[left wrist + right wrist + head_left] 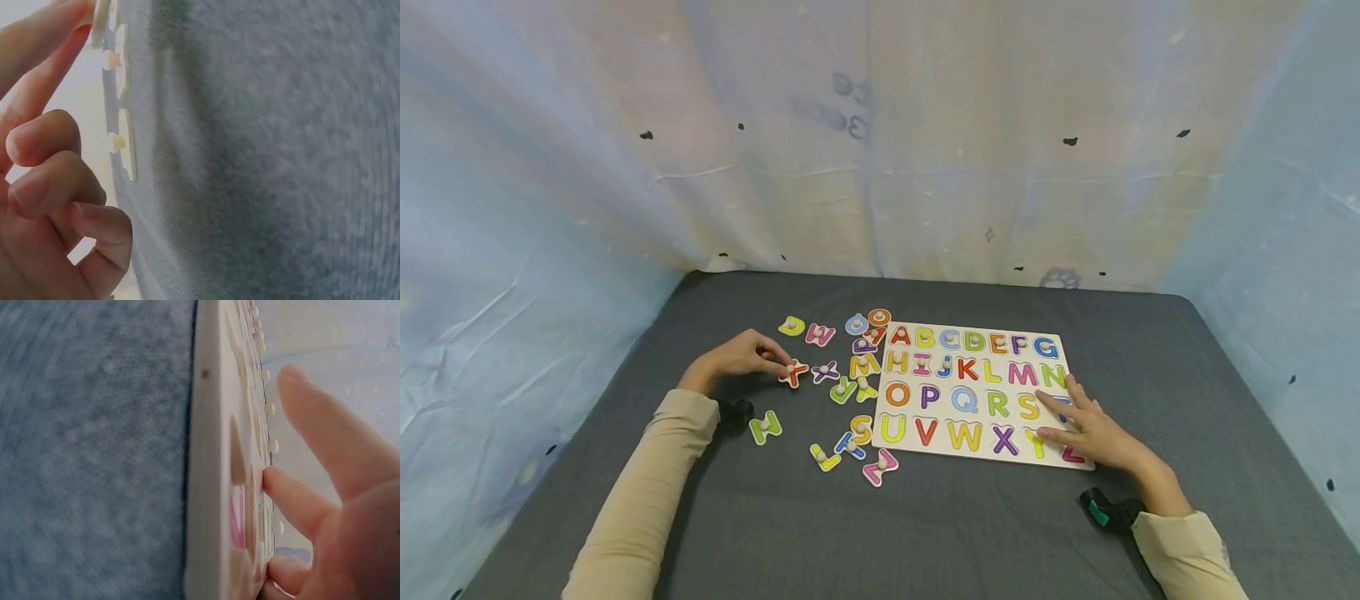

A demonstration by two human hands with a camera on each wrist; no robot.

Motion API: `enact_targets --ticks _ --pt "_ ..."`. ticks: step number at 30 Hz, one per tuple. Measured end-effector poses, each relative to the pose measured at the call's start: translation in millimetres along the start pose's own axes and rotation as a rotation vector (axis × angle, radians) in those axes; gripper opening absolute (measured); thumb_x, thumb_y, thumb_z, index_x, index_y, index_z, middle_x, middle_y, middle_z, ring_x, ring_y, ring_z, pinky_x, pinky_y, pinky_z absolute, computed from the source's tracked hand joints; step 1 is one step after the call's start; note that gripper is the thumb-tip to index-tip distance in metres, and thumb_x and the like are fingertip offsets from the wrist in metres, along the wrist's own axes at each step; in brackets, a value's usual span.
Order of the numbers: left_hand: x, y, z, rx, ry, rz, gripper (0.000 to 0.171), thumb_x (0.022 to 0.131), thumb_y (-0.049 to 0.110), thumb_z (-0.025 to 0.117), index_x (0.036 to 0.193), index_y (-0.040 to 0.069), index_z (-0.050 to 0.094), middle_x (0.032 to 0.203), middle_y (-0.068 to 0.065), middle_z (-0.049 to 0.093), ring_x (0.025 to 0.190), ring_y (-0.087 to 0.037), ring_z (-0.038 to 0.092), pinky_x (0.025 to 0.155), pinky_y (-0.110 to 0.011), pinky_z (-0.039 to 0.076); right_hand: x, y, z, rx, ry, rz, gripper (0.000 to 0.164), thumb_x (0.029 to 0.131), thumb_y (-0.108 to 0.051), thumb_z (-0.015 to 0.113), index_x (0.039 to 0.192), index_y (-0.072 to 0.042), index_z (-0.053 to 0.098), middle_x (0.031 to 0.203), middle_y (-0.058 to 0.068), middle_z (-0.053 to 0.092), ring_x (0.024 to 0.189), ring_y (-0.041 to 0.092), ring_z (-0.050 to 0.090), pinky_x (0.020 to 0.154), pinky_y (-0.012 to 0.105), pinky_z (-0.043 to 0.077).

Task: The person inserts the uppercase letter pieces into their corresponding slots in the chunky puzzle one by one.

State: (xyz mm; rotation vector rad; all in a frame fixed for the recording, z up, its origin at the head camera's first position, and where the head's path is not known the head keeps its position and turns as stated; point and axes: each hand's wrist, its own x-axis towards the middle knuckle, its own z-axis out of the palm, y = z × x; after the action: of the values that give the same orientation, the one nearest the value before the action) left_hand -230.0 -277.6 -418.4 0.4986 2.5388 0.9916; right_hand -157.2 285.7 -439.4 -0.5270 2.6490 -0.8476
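Head: the left hand (741, 357) pinches a red letter piece (795, 377), at 9 o'clock from the board (945, 415); the right hand (1092, 429) spreads over the board's 4 o'clock side. Loose letters (865, 365) crowd its 9 o'clock edge; bare worktop (970, 533) opens at 6 o'clock.

Left wrist: neighbouring pieces (128, 150) show knobs (116, 143), likely the best hold; pieces look light, stiff.

Right wrist: fingertips (270, 480) touch the board, whose raised edge could snag.

Loose letters (865, 364) crowd the left edge of the board (945, 400)

They lie between it and the left hand (741, 358). The right hand (1093, 429) covers part of its right edge. Open table (820, 533) runs in front; a hanging sheet (880, 192) walls the back.
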Motion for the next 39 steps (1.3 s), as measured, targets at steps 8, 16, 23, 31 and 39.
enact_targets --ticks 8,16,23,31,39 --pt "-1.7 17.6 4.8 -0.044 0.031 0.035 0.023 0.085 0.018 0.073 0.101 0.0 0.074 0.062 0.006 0.043 0.054 -0.004 0.033 0.057 -0.022 0.034 0 0 0 0.0 0.002 -0.001 0.074 0.088 -0.037 0.067 0.146 -0.002 0.038 0.155 0.038 -0.004 0.136 0.068 0.002 0.104 0.078 0.004" --pt "3.0 34.5 13.0 -0.063 0.08 0.087 0.019 0.085 0.017 0.073 0.099 0.003 0.075 0.065 0.002 0.044 0.055 -0.005 0.034 0.057 -0.022 0.034 0 0 0 -0.009 0.002 0.001 0.074 0.088 -0.037 0.067 0.146 -0.003 0.038 0.155 0.038 -0.003 0.136 0.068 0.004 0.104 0.078 0.004" --pt "6.1 47.4 19.1 -0.084 0.106 0.113 0.019 0.084 0.018 0.074 0.099 0.007 0.075 0.064 0.004 0.044 0.055 -0.006 0.032 0.057 -0.024 0.034 1 2 0 -0.007 -0.003 0.008 0.074 0.088 -0.037 0.067 0.147 -0.004 0.037 0.156 0.037 -0.005 0.137 0.068 0.002 0.104 0.078 0.003" --pt "14.5 63.7 28.4 -0.111 0.133 0.152 0.019 0.083 0.016 0.075 0.1 0.007 0.075 0.062 0.005 0.042 0.054 -0.005 0.03 0.057 -0.022 0.032 1 2 0 0.0 -0.004 0.008 0.075 0.087 -0.037 0.067 0.147 -0.003 0.037 0.156 0.037 -0.005 0.137 0.067 0.002 0.104 0.078 0.003" --pt "27.6 80.1 40.1 -0.105 0.157 0.181 0.021 0.085 0.016 0.074 0.101 0.003 0.075 0.063 0.002 0.038 0.051 -0.004 0.027 0.054 -0.021 0.029 0 2 0 -0.003 -0.003 0.012 0.075 0.087 -0.037 0.068 0.146 -0.003 0.037 0.156 0.037 -0.004 0.137 0.067 0.002 0.104 0.078 0.003"
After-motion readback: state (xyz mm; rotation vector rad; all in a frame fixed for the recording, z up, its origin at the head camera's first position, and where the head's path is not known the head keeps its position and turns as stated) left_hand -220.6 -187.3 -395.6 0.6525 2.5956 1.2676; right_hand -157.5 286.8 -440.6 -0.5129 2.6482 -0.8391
